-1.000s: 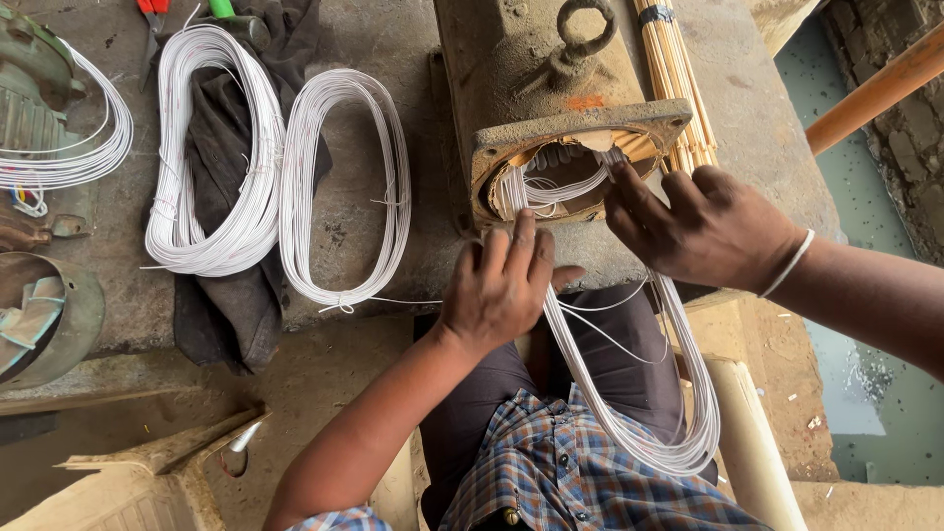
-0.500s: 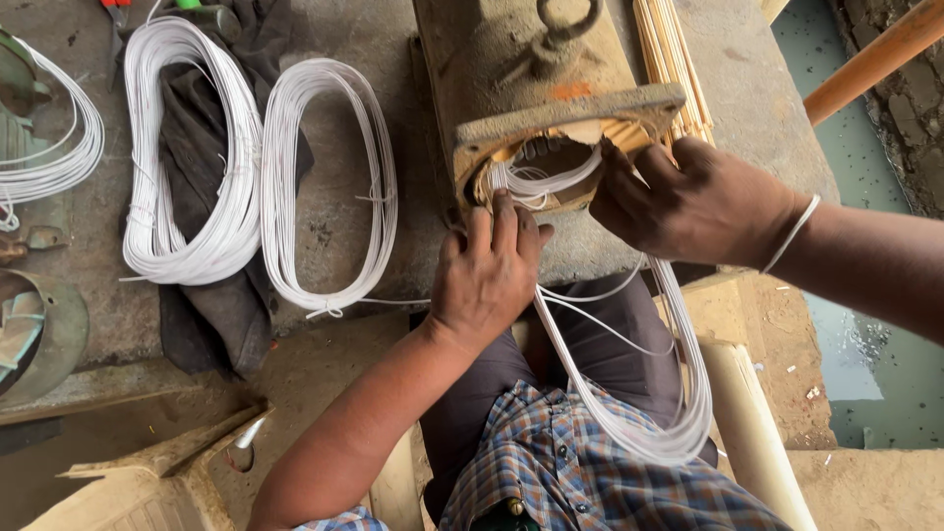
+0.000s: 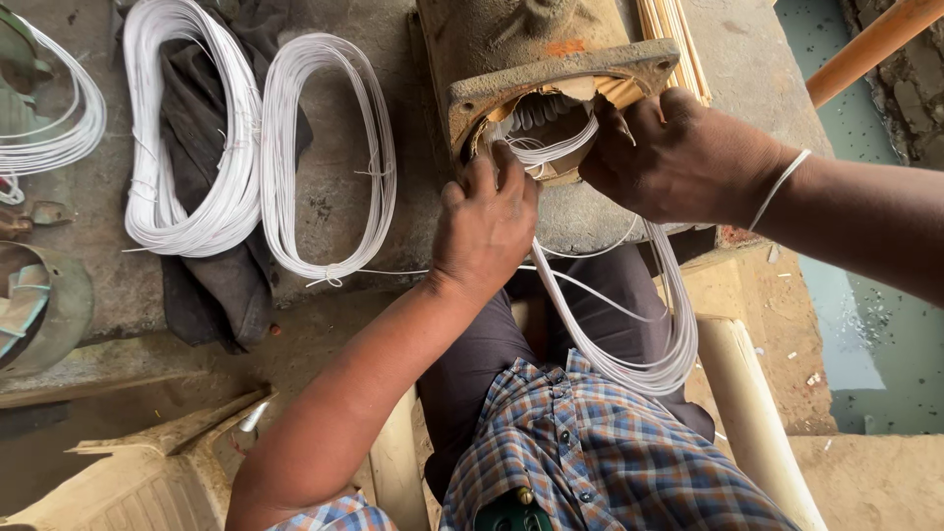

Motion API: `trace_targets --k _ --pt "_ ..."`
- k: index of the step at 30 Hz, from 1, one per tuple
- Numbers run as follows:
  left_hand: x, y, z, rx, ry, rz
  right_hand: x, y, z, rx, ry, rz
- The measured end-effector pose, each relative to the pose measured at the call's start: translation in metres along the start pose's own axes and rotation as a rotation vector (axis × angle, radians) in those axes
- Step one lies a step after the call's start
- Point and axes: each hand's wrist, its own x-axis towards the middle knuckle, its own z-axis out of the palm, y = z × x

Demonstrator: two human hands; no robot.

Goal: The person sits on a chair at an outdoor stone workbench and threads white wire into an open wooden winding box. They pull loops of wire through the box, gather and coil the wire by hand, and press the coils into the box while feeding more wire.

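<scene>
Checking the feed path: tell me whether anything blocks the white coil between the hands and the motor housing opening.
Nothing visible does. The left hand and right hand already touch the white wire coil at the housing opening. Only paper liner strips edge the rim; deeper inside is unclear.

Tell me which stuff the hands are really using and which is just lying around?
Using:
left hand and right hand
white wire loop
rusty metal housing

Lying around:
two white wire coils
dark cloth
wooden sticks

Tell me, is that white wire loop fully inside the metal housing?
No, partly: one end of the white wire loop sits in the metal housing; the rest hangs over the lap.
</scene>
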Motion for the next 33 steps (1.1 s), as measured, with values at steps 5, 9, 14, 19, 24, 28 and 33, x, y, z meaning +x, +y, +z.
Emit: trace_targets --k 5,9,14,19,24,28,33 --pt "-0.011 -0.007 -0.014 -0.088 0.011 0.091 -0.002 -0.007 -0.005 -0.053 0.005 -0.041" --pt "-0.013 -0.004 -0.016 -0.070 -0.032 0.092 0.004 -0.005 0.000 0.034 -0.010 -0.055" --pt "0.004 -0.001 -0.006 0.011 -0.167 0.098 0.014 0.002 0.009 -0.045 -0.016 -0.057" --pt "0.001 -0.010 -0.010 -0.067 -0.164 0.164 -0.001 0.001 -0.002 -0.108 0.052 -0.047" --pt "-0.019 -0.007 -0.028 -0.096 -0.076 0.186 -0.014 -0.014 -0.010 0.007 -0.088 -0.095" --pt "-0.009 -0.005 -0.022 -0.076 -0.044 0.090 -0.008 -0.007 -0.003 -0.021 -0.035 -0.044" --pt "0.010 -0.015 -0.007 -0.051 -0.115 0.115 0.009 0.006 -0.003 -0.035 -0.077 -0.004"
